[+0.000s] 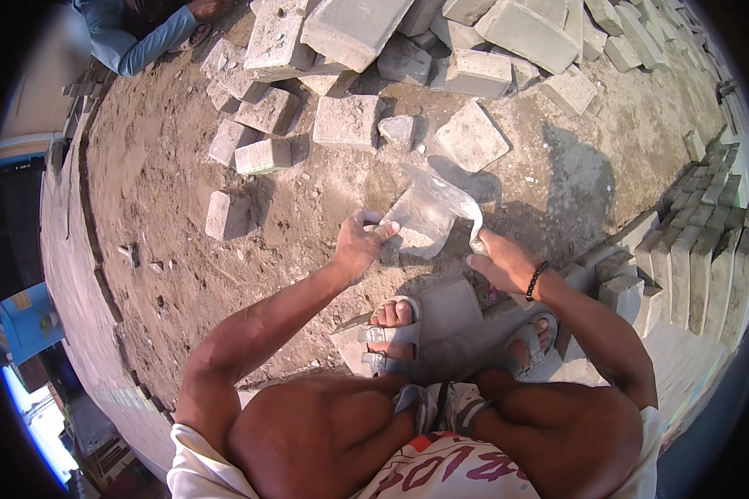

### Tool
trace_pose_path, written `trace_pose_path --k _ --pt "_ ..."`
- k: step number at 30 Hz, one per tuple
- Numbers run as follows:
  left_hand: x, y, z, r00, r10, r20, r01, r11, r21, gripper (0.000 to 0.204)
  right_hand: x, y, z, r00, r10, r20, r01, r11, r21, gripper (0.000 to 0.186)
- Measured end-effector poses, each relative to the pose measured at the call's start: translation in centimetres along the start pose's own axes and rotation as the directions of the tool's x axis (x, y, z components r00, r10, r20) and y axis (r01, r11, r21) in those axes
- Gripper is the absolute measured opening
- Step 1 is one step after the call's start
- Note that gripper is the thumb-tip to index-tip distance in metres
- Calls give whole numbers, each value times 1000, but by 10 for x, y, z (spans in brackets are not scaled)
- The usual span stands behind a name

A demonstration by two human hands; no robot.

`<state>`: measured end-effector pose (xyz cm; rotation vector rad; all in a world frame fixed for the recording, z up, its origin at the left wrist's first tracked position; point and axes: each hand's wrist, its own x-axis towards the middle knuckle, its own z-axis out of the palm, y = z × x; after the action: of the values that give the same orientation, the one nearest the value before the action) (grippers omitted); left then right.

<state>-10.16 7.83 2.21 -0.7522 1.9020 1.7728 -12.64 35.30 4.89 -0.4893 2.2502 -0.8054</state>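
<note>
My left hand (358,249) is closed on the left edge of a flat grey concrete paver (420,223), thumb on top. The paver is held just above the sandy soil in front of my feet. In my right hand (506,264), which wears a dark beaded bracelet, is the handle of a metal trowel (443,193). Its pale, worn blade lies across the far right part of the paver, touching or very close to it. The curved neck runs back into my fist, and my fingers hide most of the handle.
Loose concrete blocks (347,123) lie heaped ahead. A single block (227,214) sits to the left on the soil. Stacked pavers (697,266) stand at the right, beside laid paving. At the far left top shows another person's blue sleeve (141,50).
</note>
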Motion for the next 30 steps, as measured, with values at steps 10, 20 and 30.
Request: trace_pose_path --k 10,20,30 --pt "3 1 -1 999 -37 18 37 999 36 47 5 32 11 967 213 143 -206 977 -59 37" --pt "18 -11 -6 993 -59 98 58 998 17 44 -1 50 32 969 230 90 -226 973 -49 39" --pt "18 -14 -12 988 -64 141 65 998 -2 48 -1 37 34 982 177 65 -172 982 -75 34"
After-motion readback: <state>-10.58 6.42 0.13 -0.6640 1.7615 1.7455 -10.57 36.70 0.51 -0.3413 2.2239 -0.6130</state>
